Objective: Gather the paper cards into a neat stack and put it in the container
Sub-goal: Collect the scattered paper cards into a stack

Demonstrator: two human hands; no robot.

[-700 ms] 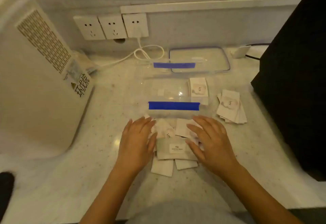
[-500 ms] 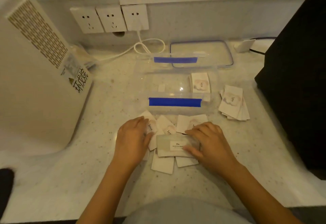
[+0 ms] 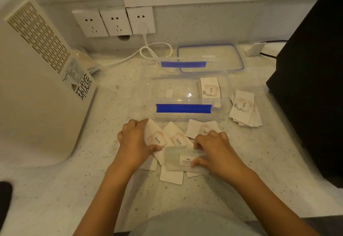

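- Head view: your left hand [image 3: 136,144] is cupping the scattered cards [image 3: 177,139], corralling them.
- Your right hand [image 3: 216,149] is pinching the top card [image 3: 178,158], fingers closed, squaring it beside the container [image 3: 187,89].

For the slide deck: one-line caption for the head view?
Both hands, left hand and right hand, gather loose cards on the counter before an open clear container already holding some.
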